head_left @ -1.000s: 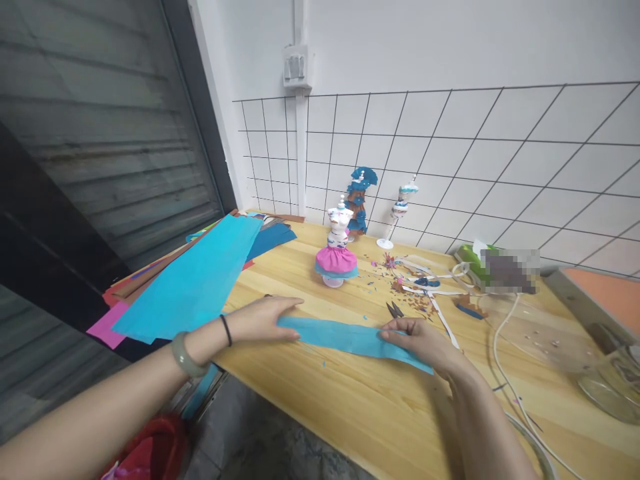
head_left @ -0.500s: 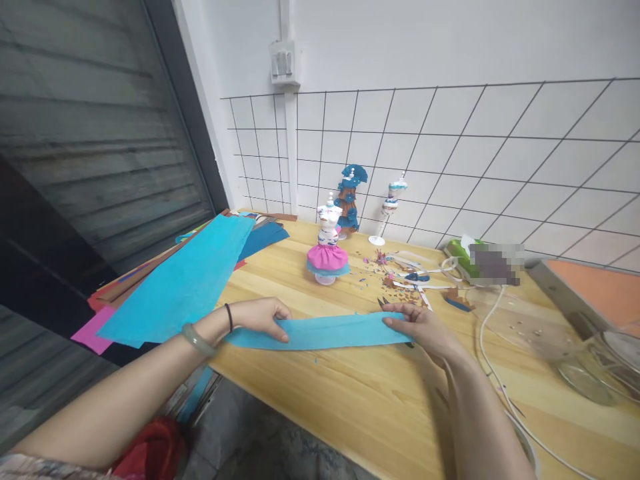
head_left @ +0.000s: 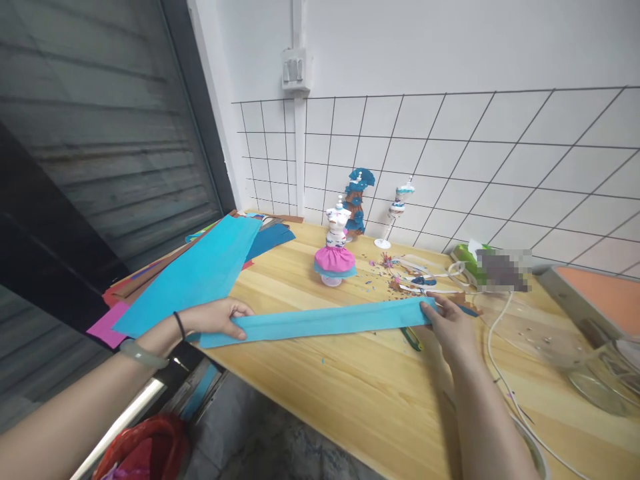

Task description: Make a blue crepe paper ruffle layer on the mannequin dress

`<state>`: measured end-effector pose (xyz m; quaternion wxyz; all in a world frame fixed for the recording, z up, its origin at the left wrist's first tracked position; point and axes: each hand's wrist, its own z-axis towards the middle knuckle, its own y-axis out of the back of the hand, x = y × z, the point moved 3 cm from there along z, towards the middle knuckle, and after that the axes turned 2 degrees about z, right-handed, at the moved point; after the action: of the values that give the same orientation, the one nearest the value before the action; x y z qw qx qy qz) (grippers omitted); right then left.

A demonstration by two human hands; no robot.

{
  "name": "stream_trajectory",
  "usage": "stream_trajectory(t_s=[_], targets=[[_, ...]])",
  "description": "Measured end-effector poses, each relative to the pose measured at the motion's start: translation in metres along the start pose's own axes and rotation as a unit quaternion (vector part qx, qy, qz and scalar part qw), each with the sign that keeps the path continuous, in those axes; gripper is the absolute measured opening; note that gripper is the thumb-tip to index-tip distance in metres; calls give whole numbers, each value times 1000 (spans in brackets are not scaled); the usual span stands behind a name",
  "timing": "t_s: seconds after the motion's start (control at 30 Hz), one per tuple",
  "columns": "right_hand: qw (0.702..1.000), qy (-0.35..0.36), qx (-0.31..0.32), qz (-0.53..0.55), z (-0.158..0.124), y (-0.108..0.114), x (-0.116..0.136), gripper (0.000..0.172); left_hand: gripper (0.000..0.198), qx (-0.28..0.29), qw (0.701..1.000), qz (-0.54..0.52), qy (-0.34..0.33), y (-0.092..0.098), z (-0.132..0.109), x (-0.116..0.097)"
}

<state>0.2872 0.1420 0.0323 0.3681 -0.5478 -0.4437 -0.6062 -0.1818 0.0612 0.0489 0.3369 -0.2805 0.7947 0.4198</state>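
Pinching the blue strip (head_left: 325, 323), left hand (head_left: 216, 319) and right hand (head_left: 450, 325) have moved farther apart.

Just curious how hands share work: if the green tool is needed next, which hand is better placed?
Probably the right hand: it holds the blue strip close to the green tool, though it may need to let go first. The left hand holds the strip farther away, towards its other end.

Your left hand (head_left: 216, 319) pinches at left, your right hand (head_left: 454, 328) at right, well apart. Both arms (head_left: 95, 393) extend from the near side.
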Motion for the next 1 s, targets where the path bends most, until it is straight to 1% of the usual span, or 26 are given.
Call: stream_trajectory(t_s=[0.1,0.23,0.37,0.43,0.5,0.57,0.63,0.7,0.8,0.9,1.0], targets=[[999,23,-42,-14,4,6,-3,64,37,-31,999,4,13,10,-11,9],[996,43,-78,-5,9,10,-7,67,34,-91,996,-8,13,18,-19,16],[994,54,-92,10,10,11,-7,64,37,-169,984,-63,4,23,-19,21],[994,55,-93,12,10,11,-5,64,38,-190,976,-107,7,24,-18,23],[995,52,-90,10,8,11,-2,64,39,-199,964,-174,11,26,-15,25],[996,48,-78,8,5,9,0,64,37,-226,944,-239,11,30,-13,27],[997,44,-57,9,3,6,2,63,32,-266,923,-279,9,38,-10,29],[999,39,-31,11,-1,2,5,60,30,-300,906,-298,12,50,-6,33],[999,27,17,9,-8,-6,9,56,34,-345,878,-332,19,70,-2,38],[997,12,73,1,-15,-13,12,54,32,-366,854,-369,18,88,3,41],[993,-4,120,-10,-20,-18,13,53,28,-379,832,-405,16,101,8,42]])
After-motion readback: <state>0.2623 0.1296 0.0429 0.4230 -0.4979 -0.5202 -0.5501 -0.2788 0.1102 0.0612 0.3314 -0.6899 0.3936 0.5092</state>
